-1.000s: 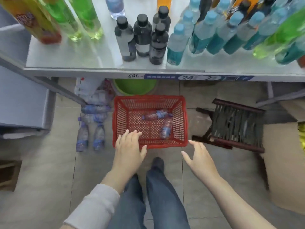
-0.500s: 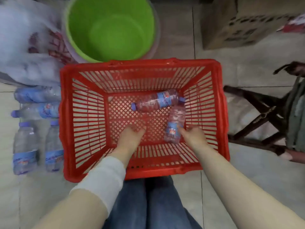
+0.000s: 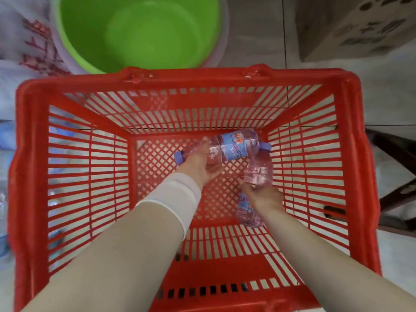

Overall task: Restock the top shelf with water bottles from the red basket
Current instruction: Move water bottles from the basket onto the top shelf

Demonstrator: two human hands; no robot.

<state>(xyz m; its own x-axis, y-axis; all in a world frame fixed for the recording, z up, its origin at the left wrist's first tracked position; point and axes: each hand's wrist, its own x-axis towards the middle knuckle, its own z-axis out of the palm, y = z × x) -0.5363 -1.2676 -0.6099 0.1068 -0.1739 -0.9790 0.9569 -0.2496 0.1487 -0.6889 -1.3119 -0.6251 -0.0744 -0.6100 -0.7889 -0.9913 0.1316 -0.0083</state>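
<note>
Both hands are down inside the red basket (image 3: 29, 176), which fills most of the frame. Two water bottles lie on its mesh floor, right of centre.

First bottle (image 3: 236, 147): on its side, long axis running left to right across the frame with a slight upward slant, cap (image 3: 179, 156) at the left end and base toward the right wall. The left hand (image 3: 200, 165) is cupped round its neck end, fingers curled about the shoulder just right of the cap. It looks like a grip, though the far fingers are hidden behind the plastic.

Second bottle (image 3: 258, 172): long axis running top to bottom of the frame, roughly at a right angle to the first. Its cap end (image 3: 265, 147) is tucked against the base end of the first bottle, touching or very nearly. The right hand (image 3: 263, 197) is closed over its middle, fingers wrapped round the body, with the base showing below the wrist.

Judgement — one bottle per hand, each hand on the nearer one, so no crossing of arms is needed. The shelf is out of view, so the lift must go up and out over the far rim. The second bottle's cap sits by the first bottle's base, so lifting the first one first, or both apart, should avoid a snag.

Outside the basket: green bucket (image 3: 135, 34) at top centre, cardboard box (image 3: 360, 25) upper right.
</note>
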